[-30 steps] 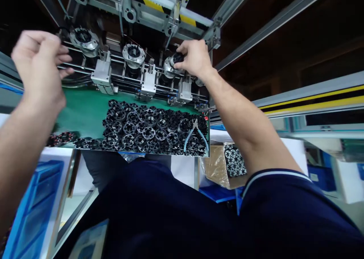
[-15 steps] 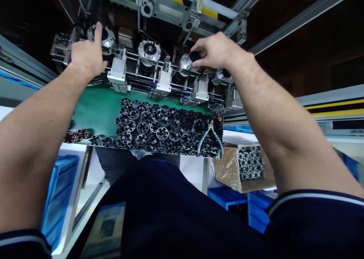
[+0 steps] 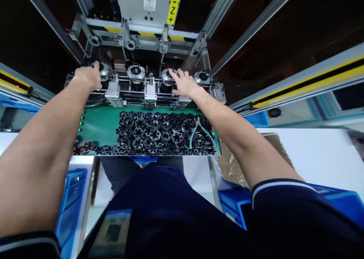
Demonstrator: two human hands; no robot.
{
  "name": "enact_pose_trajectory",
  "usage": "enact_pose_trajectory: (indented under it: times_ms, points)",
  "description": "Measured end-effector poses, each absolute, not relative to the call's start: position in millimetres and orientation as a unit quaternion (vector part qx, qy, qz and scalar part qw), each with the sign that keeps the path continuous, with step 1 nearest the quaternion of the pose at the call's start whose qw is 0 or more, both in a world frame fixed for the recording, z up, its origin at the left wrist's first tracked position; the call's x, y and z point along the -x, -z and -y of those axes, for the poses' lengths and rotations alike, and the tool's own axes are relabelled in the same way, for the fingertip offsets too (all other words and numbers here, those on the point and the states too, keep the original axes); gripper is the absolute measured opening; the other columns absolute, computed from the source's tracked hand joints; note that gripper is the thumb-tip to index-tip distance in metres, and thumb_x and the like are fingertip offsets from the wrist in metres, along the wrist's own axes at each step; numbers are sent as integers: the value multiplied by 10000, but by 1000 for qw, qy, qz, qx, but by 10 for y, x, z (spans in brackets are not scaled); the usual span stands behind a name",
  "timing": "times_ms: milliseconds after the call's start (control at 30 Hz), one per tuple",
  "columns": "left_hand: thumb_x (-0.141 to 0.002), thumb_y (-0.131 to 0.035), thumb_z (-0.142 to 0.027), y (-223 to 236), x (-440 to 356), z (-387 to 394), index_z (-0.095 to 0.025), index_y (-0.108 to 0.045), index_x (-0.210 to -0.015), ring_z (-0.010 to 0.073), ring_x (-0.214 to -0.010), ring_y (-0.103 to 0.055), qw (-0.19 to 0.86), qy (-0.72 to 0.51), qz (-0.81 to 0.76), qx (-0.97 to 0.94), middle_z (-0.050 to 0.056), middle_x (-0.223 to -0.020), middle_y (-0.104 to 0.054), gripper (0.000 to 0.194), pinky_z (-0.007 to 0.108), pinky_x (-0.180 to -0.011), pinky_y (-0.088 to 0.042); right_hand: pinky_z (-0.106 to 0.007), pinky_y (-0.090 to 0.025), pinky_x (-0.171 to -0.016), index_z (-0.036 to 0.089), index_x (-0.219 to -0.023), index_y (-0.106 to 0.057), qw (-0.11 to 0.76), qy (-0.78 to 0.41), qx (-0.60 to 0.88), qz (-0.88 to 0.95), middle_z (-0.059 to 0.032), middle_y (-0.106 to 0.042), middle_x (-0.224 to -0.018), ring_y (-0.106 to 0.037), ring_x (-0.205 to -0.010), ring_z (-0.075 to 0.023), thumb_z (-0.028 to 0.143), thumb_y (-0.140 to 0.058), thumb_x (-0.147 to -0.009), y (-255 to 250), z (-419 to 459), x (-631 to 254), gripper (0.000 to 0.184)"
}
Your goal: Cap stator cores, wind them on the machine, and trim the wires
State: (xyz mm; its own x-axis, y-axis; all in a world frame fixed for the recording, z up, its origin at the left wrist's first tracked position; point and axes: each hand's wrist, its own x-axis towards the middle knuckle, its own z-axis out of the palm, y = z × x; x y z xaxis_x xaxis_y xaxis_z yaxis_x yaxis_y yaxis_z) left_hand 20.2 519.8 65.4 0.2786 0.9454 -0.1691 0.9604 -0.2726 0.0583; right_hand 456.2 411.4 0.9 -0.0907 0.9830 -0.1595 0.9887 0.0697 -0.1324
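My left hand (image 3: 87, 78) is at the leftmost round metal fixture (image 3: 104, 72), its index finger stretched to the rim and the thumb out to the side; I see nothing held in it. My right hand (image 3: 186, 84) lies over another metal fixture (image 3: 167, 81) with fingers spread, fingertips touching the black slotted ring (image 3: 170, 72) seated in it. Between my hands, a further fixture (image 3: 135, 76) holds a similar black ring. A fourth fixture (image 3: 202, 77) sits to the right of my right hand.
Many black slotted rings (image 3: 155, 134) are piled on the green mat (image 3: 101, 120), with blue-handled cutting pliers (image 3: 196, 132) on top. Rings with reddish parts (image 3: 85, 147) lie at the left. Metal frame bars surround the machine. A cardboard box (image 3: 233, 168) is at lower right.
My right hand's thumb and fingers have come apart from their grip on the black ring and now spread over the fixture. My left hand stays by the leftmost fixture. The view has tilted up.
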Motion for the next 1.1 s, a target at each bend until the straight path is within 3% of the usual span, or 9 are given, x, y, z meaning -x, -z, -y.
enact_pose_trajectory:
  times_ms: [100,167,333,533,700,800,867,933,1100]
  points:
    - [-1164,-808,-363,-846,-490,-5087,62,-249,-1895,209,-1547,-673,43,37,-619,-783,294,-1722,-701,1013,590,-1449,-461,-805,-430,-1445,202,-2015,-191,-24,102,-645,-757,-209,-404,-2004,-440,-1773,-569,712,-747,-1064,-237,-4013,-5005,1214]
    - [-1185,-760,-481,-850,-755,-4943,-10,-191,-1963,304,-1536,-729,35,25,-601,-798,307,-1673,-728,1073,618,-1392,-510,-764,-430,-1458,200,-2012,-196,-67,69,-654,-750,-208,-461,-1965,-476,-1750,-546,681,-649,-1107,-321,-3873,-5348,1121]
    - [-1066,-824,-373,-556,-1393,-4606,-21,-174,-1986,554,-1494,-763,54,82,-549,-830,416,-1594,-744,1180,720,-1278,-544,-862,-459,-1357,177,-1977,-289,-41,42,-729,-682,-281,-415,-1967,-479,-1699,-615,475,-747,-1014,-191,-3512,-5893,1107]
    - [-1090,-769,-437,-511,-1503,-4401,-58,-1,-1996,565,-1398,-797,65,98,-577,-808,397,-1505,-799,1247,681,-1200,-573,-895,-395,-1381,204,-1953,-373,-21,59,-738,-671,-286,-317,-2023,-400,-1773,-633,345,-811,-956,5,-3392,-5967,1098]
    - [-1114,-688,-655,-673,-490,-3905,-265,-444,-1926,465,-1345,-834,48,-87,-649,-755,160,-1339,-912,933,609,-1177,-589,-775,-369,-1486,161,-1960,-317,-176,6,-713,-679,-284,-416,-1984,-416,-1829,-499,508,-590,-1102,56,-2737,-6042,965]
    - [-1092,-600,-765,-599,518,-3309,-241,-643,-1763,377,-1351,-845,49,-168,-722,-669,89,-1350,-901,853,533,-1129,-539,-676,-492,-1436,421,-1879,-519,-328,19,-757,-564,-208,-644,-1839,-592,-1735,-446,697,-639,-1030,375,-1893,-6043,900]
    - [-1092,-511,-762,-466,1116,-2842,-114,-555,-1797,433,-1372,-838,43,-153,-762,-627,158,-1355,-877,959,567,-1086,-527,-718,-594,-1288,652,-1787,-567,-346,79,-791,-498,-173,-729,-1733,-693,-1630,-465,718,-626,-978,670,-1294,-5982,814]
    - [-1050,-543,-671,-291,1533,-2407,-46,-549,-1778,470,-1299,-850,56,-116,-776,-617,218,-1321,-864,959,599,-1065,-570,-803,-617,-1177,736,-1741,-585,-332,121,-804,-478,-213,-767,-1632,-727,-1571,-520,680,-551,-985,950,-793,-5869,759]
    - [-1001,-678,-572,165,1814,-1802,-180,-779,-1580,472,-1592,-660,98,-37,-718,-688,261,-1669,-678,707,605,-1369,-537,-873,-517,-1286,739,-1672,-681,-308,154,-825,-448,-236,-722,-1613,-614,-1683,-583,626,-502,-971,1362,-266,-5600,732]
